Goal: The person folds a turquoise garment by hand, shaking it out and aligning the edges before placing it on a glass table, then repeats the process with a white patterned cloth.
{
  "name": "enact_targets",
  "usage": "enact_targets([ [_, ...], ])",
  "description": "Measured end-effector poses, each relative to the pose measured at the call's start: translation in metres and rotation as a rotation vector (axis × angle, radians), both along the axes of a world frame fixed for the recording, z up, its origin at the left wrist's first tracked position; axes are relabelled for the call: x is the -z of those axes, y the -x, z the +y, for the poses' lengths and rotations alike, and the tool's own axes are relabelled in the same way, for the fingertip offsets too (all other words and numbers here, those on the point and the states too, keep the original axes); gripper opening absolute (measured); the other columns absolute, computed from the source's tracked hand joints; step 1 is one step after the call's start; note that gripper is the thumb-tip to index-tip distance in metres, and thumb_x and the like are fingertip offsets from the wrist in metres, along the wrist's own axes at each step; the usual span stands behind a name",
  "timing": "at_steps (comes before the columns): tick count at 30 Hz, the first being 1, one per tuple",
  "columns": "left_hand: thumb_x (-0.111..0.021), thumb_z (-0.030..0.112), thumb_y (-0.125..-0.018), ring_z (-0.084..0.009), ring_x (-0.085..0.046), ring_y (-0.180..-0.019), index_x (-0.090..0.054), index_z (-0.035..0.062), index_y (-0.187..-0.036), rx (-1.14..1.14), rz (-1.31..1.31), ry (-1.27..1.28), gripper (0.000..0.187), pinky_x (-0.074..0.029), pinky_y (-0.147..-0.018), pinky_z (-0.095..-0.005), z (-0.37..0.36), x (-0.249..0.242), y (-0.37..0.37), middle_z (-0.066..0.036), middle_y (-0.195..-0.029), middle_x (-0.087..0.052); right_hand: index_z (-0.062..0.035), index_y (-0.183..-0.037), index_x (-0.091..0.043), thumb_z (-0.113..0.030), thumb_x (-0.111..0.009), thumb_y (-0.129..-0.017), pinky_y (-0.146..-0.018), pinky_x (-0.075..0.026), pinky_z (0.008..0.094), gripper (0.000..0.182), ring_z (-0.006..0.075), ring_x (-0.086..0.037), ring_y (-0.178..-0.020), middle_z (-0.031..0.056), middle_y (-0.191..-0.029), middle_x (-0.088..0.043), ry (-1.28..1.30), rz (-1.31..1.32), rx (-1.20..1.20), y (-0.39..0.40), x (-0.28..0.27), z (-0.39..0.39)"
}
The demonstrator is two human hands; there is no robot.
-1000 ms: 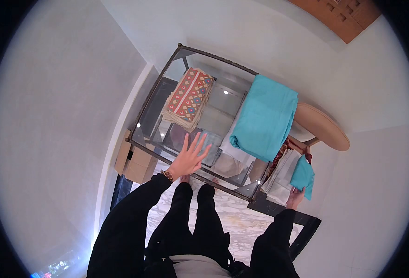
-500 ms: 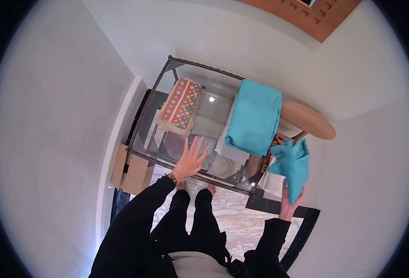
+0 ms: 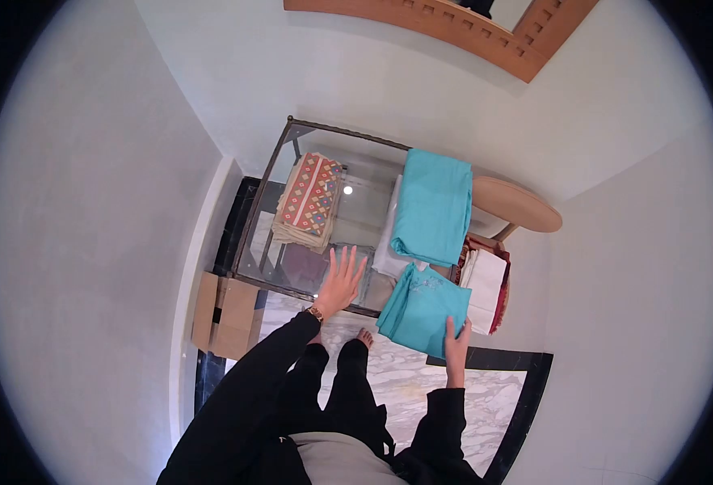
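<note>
**A:** Seen from above: a person's right hand point(image 3: 456, 339) grips the near edge of a folded turquoise cloth point(image 3: 422, 309), thumb on top, holding it over the front right corner of the metal-framed glass table point(image 3: 269, 166). Where's the other hand?

**B:** The left hand point(image 3: 340, 283) lies flat, fingers spread wide, on the glass at the table's six o'clock edge, holding nothing, seemingly for balance.

**A:** And around it?

**B:** At eleven o'clock, a stack of diamond-patterned red woven cloths point(image 3: 309, 197); at one o'clock, a longer folded turquoise fabric point(image 3: 431, 202) draped over pale linens. At three o'clock, a white folded pile point(image 3: 482, 284) sits beside the table, likely sorted apart
</note>
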State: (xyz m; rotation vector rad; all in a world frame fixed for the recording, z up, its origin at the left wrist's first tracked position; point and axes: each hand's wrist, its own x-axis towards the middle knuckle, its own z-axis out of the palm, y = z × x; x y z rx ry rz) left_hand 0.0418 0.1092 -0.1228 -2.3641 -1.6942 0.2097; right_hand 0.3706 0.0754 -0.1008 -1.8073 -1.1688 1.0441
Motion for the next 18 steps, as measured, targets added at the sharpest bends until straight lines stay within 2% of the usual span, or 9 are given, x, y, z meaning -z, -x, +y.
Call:
enact_targets([
  [2, -0.05, 0.036, -0.09, -0.0407, -0.033, -0.137, -0.031, 0.0059, -0.148, 0.032, 0.043, -0.032, 0.069, -0.022, -0.108, -0.0684, 0.001, 0.0, -0.002, -0.026, -0.149, -0.032, -0.0002, -0.141, -0.034, -0.025, -0.061, -0.095, -0.102, -0.036, 0.0357, 0.058, 0.0251, -0.048, -0.118, 0.02, -0.129, -0.05, -0.111, -0.12, -0.008, 0.01, -0.001, -0.004],
  [4, -0.048, 0.031, -0.091, -0.0374, -0.036, -0.135, -0.033, 0.0066, -0.147, 0.092, 0.126, -0.076, 0.063, -0.024, -0.106, -0.0689, -0.002, -0.007, -0.005, -0.023, -0.147, -0.036, -0.0022, -0.144, -0.029, -0.022, -0.063, -0.094, -0.102, -0.037, 0.0352, 0.063, 0.0255, -0.048, -0.12, 0.0221, -0.132, -0.047, -0.141, -0.038, -0.059, 0.013, -0.011, -0.006],
  [8, -0.045, 0.027, -0.093, -0.0299, -0.043, -0.131, -0.039, 0.0082, -0.143, 0.333, 0.033, -0.25, 0.054, -0.029, -0.105, -0.0669, -0.016, -0.052, -0.014, -0.017, -0.142, -0.044, -0.004, -0.145, -0.025, -0.017, -0.064, -0.093, -0.101, -0.039, 0.0348, 0.066, 0.0256, -0.048, -0.12, 0.0221, -0.134, -0.046, -0.198, 0.161, -0.151, 0.04, -0.058, -0.017],
  [11, -0.046, 0.029, -0.092, -0.0265, -0.045, -0.13, -0.038, 0.0094, -0.142, 0.445, -0.097, -0.309, 0.054, -0.03, -0.105, -0.0656, -0.025, -0.092, -0.021, -0.015, -0.143, -0.044, -0.0008, -0.143, -0.031, -0.012, -0.065, -0.092, -0.101, -0.04, 0.0342, 0.062, 0.0262, -0.049, -0.121, 0.02, -0.135, -0.046, -0.184, 0.119, -0.258, 0.064, -0.088, -0.027],
  [12, -0.047, 0.03, -0.092, -0.0254, -0.045, -0.13, -0.038, 0.0101, -0.141, 0.473, -0.116, -0.329, 0.053, -0.03, -0.105, -0.0656, -0.028, -0.107, -0.022, -0.015, -0.144, -0.043, -0.0009, -0.139, -0.037, -0.012, -0.065, -0.091, -0.099, -0.041, 0.0335, 0.056, 0.0234, -0.05, -0.119, 0.0178, -0.131, -0.05, -0.281, 0.048, -0.288, 0.071, -0.088, -0.03],
  [15, -0.047, 0.031, -0.093, -0.0243, -0.046, -0.13, -0.04, 0.0123, -0.135, 0.524, -0.13, -0.4, 0.047, -0.029, -0.106, -0.065, -0.038, -0.138, -0.019, -0.013, -0.146, -0.042, -0.0011, -0.133, -0.043, -0.012, -0.065, -0.091, -0.099, -0.041, 0.033, 0.049, 0.0221, -0.05, -0.119, 0.0176, -0.128, -0.052, -0.263, 0.02, -0.419, 0.091, -0.115, -0.04],
  [16, -0.047, 0.031, -0.094, -0.0246, -0.046, -0.13, -0.041, 0.0129, -0.133, 0.536, -0.131, -0.428, 0.044, -0.03, -0.106, -0.0644, -0.041, -0.145, -0.017, -0.013, -0.146, -0.041, -0.0013, -0.128, -0.048, -0.006, -0.064, -0.089, -0.097, -0.041, 0.0325, 0.042, 0.0241, -0.053, -0.115, 0.0165, -0.123, -0.054, -0.317, -0.022, -0.446, 0.099, -0.125, -0.043],
  [18, -0.046, 0.031, -0.095, -0.0257, -0.044, -0.131, -0.043, 0.0143, -0.128, 0.557, -0.135, -0.488, 0.038, -0.031, -0.106, -0.0628, -0.046, -0.156, -0.011, -0.014, -0.147, -0.04, -0.0013, -0.125, -0.049, 0.0, -0.064, -0.086, -0.094, -0.042, 0.0324, 0.042, 0.0283, -0.054, -0.111, 0.0162, -0.117, -0.054, -0.374, -0.044, -0.526, 0.106, -0.129, -0.047],
])
